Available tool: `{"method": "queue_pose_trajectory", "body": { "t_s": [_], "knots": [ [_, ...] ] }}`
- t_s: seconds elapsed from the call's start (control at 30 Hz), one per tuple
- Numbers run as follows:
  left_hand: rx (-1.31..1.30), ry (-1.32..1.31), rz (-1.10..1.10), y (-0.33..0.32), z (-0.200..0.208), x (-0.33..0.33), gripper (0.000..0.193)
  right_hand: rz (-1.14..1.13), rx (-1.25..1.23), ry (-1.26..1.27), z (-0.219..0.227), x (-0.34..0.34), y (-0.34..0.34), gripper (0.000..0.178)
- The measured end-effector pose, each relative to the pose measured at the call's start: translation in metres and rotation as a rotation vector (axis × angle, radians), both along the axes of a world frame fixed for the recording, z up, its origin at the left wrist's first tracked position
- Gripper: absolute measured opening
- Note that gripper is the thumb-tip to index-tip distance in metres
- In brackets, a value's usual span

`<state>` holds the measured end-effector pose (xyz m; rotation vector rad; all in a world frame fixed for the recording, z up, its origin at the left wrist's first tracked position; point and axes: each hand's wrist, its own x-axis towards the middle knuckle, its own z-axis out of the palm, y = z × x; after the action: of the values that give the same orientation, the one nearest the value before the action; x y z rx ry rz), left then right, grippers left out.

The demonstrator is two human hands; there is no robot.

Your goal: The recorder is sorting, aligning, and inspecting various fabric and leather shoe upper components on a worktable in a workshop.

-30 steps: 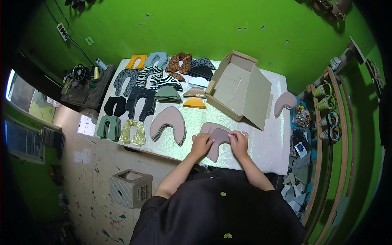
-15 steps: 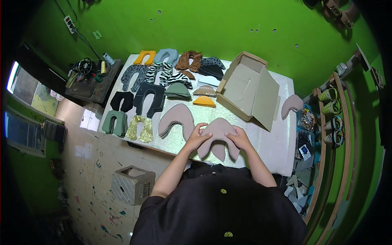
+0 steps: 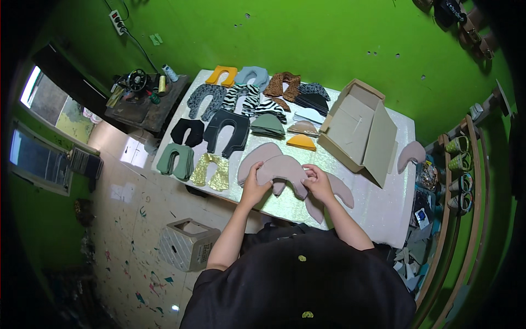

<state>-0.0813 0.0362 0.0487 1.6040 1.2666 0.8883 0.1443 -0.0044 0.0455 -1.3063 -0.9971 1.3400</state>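
My left hand [image 3: 256, 187] is closed on the left leg of a dusty-pink U-shaped shoe-upper piece [image 3: 282, 164], thumb over its face. At its right edge my right hand [image 3: 320, 184] is closed, thumb and fingers pinching by the rim. Whether this is one layer or several I cannot tell. Behind it, partly covered, lies a stack of the same pink pieces [image 3: 249, 163]. Another pink piece [image 3: 342, 189] lies on the table beyond my right hand, and a pink leg [image 3: 314, 210] shows below it.
Stacks of U-shaped pieces cover the table's left side: gold [image 3: 210, 171], green [image 3: 175, 160], black [image 3: 227, 131], zebra [image 3: 243, 100]. An open cardboard box [image 3: 350, 129] stands behind. One pink piece [image 3: 411, 155] lies at the right edge. A shoe rack [image 3: 441, 219] stands right.
The held pink piece has shifted left, over the pink stack. My right hand has changed its hold. A pink piece now shows on the table at the right. The view has turned slightly.
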Motion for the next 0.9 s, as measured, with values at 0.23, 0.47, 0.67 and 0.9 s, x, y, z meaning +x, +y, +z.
{"method": "queue_pose_trajectory", "body": {
  "t_s": [0.23,0.47,0.67,0.9],
  "knots": [
    [0.159,0.007,0.043,0.039,0.007,-0.033,0.062,-0.123,0.132,0.019,-0.005,-0.052,0.035,0.036],
    [0.170,0.330,0.038,0.054,-0.040,-0.055,0.046,-0.016,0.110,-0.611,-0.047,-0.066,0.038,0.031],
    [0.182,0.343,0.021,0.059,-0.038,-0.055,0.044,-0.040,0.153,-0.662,-0.043,-0.071,0.034,0.032],
    [0.212,0.455,-0.006,0.057,-0.029,-0.052,0.048,-0.019,0.197,-0.851,-0.046,-0.072,0.025,0.035]
  ]
}}
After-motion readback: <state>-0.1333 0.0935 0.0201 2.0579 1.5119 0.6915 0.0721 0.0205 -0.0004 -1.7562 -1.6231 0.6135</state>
